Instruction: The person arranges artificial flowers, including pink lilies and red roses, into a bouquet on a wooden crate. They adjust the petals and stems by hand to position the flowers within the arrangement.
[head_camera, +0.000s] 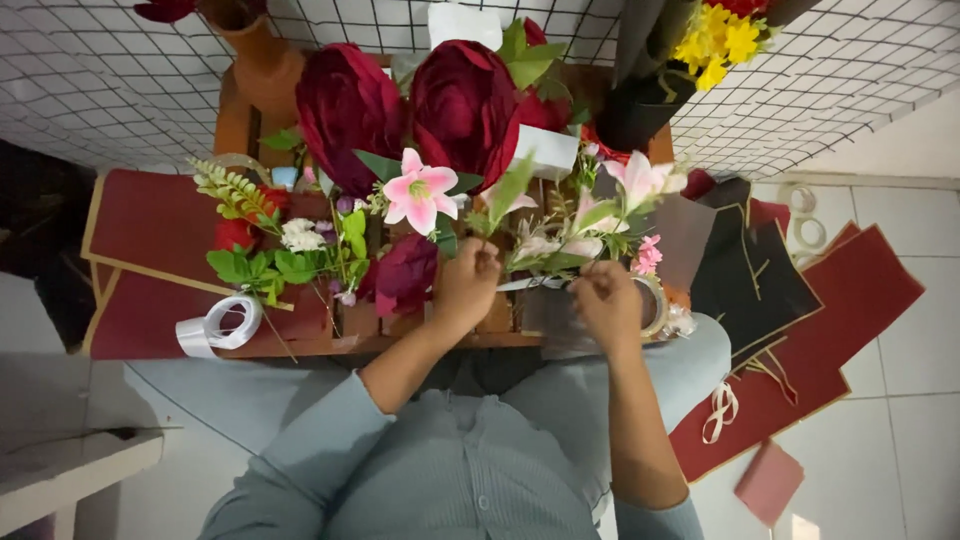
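Both hands low at the crate's near edge. Left hand (466, 285) pinched on stems; right hand (606, 300) curled, fingers closed on the same bunch (560, 250). Bunch lies roughly crosswise, blooms tilting up and away. Seems mid-assembly: stems gathered, not wrapped. Beyond: tape roll (655, 305), ribbon (215, 325), red paper (150, 215), big red blooms (460, 105).

A leafy sprig of pale artificial flowers (545, 250) lies sideways, gripped at both ends.

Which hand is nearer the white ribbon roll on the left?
Left. The left hand is right of the ribbon roll, across the flowers; the right hand lies farther right.
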